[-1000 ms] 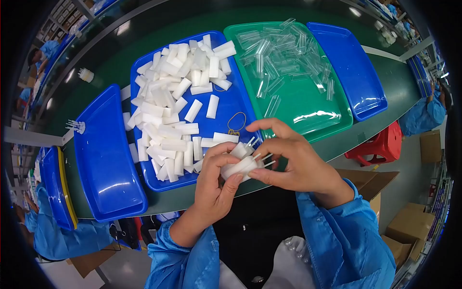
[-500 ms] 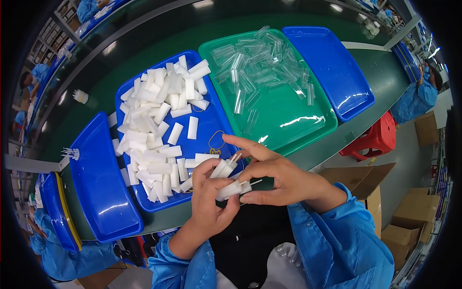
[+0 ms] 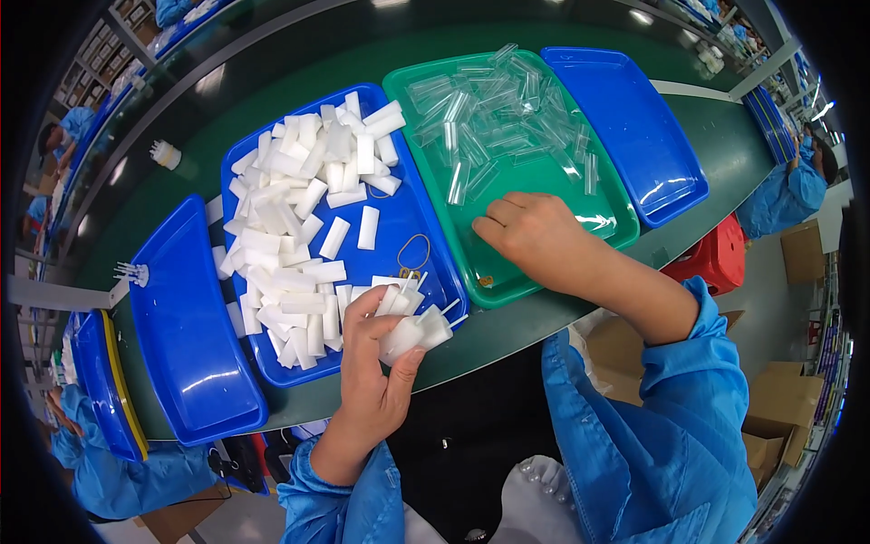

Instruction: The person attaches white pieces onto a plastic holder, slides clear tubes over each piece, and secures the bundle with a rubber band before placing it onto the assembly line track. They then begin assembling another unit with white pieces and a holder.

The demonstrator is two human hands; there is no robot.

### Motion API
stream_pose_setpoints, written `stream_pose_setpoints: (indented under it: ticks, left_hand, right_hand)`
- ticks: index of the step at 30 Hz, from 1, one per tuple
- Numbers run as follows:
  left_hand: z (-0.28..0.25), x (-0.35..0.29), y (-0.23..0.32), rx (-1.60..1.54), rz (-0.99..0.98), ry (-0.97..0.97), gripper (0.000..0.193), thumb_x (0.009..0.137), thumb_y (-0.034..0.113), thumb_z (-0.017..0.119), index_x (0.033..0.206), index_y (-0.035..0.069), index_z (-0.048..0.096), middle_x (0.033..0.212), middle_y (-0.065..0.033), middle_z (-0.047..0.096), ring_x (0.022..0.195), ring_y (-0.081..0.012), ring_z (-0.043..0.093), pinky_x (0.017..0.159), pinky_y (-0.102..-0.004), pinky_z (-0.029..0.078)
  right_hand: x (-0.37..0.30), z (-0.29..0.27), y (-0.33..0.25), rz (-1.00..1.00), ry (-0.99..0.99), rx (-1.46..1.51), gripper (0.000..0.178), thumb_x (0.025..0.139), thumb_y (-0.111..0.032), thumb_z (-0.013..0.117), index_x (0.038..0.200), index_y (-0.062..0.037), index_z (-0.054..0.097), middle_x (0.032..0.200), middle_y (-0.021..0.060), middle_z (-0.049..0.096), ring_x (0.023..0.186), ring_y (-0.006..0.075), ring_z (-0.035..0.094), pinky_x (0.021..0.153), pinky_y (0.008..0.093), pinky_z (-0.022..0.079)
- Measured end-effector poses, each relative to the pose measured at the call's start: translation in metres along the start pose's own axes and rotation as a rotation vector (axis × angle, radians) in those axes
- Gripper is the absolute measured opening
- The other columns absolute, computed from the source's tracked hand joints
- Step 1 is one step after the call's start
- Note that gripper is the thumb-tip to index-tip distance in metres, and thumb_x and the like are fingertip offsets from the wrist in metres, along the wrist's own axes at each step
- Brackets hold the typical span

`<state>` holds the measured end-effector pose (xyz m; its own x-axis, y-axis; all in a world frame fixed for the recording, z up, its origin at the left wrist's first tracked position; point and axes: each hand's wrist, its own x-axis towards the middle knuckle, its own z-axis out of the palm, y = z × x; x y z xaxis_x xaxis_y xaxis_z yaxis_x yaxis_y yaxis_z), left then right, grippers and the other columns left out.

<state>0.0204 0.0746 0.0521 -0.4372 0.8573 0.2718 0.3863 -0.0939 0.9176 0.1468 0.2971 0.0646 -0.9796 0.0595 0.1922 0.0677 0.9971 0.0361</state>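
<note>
Several white foam-like blocks [image 3: 403, 337], with thin white rods sticking out of their right ends, are bunched in my left hand [image 3: 373, 381], its fingers and thumb closed round them. My right hand [image 3: 535, 238] reaches over the near left part of the green tray [image 3: 471, 263]. Its fingers are curled down and pressed together; what lies in them, if anything, is hidden behind the hand. Beyond it in that tray lies a loose heap of clear plastic tubes [image 3: 458, 181]. Left of it, a blue tray [image 3: 385, 249] holds a big pile of white blocks [image 3: 294, 208].
Rubber bands [image 3: 414, 254] lie in the blue tray. Further blue trays stand at the left [image 3: 204, 376] and right [image 3: 639, 136]. Small rod clusters [image 3: 134, 274] sit at the left. A red stool [image 3: 711, 254] and cardboard boxes [image 3: 775, 408] are at the right. Co-workers [image 3: 784, 195] sit nearby.
My right hand has left the blocks in my left hand and moved up and right to the green tray. My left hand has shifted slightly left, still holding the blocks.
</note>
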Motion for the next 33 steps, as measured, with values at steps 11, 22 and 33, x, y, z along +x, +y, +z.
stream_pose_setpoints:
  ticks: [11,22,33]
  left_hand:
    - [-0.006,0.003,-0.001,0.019,-0.02,-0.035,0.021,0.084,0.007,0.059,0.104,0.002,0.055,0.123,-0.0161,0.039,0.111,-0.0247,0.046,0.092,-0.032,0.038]
    - [-0.004,0.004,0.002,0.046,0.012,0.001,0.026,0.083,0.01,0.062,0.107,0.003,0.057,0.116,-0.0186,0.044,0.102,-0.0297,0.05,0.085,-0.0343,0.041]
    - [-0.002,0.005,0.0,-0.001,-0.023,0.032,0.025,0.084,0.013,0.062,0.107,0.004,0.056,0.111,-0.0171,0.046,0.095,-0.0278,0.051,0.081,-0.0328,0.041]
  right_hand:
    - [-0.004,-0.028,-0.045,0.512,0.313,1.687,0.043,0.086,0.002,0.052,0.126,-0.0022,0.038,0.095,0.0085,0.056,0.078,0.0095,0.057,0.068,0.0223,0.046]
    - [-0.002,-0.009,-0.089,0.427,0.444,1.741,0.038,0.086,0.002,0.053,0.122,0.0004,0.039,0.1,0.0122,0.058,0.09,0.0147,0.058,0.079,0.026,0.047]
    - [-0.002,0.001,-0.092,0.423,0.527,1.704,0.035,0.087,0.001,0.054,0.12,0.0,0.041,0.103,0.0154,0.059,0.092,0.0174,0.06,0.082,0.0286,0.048]
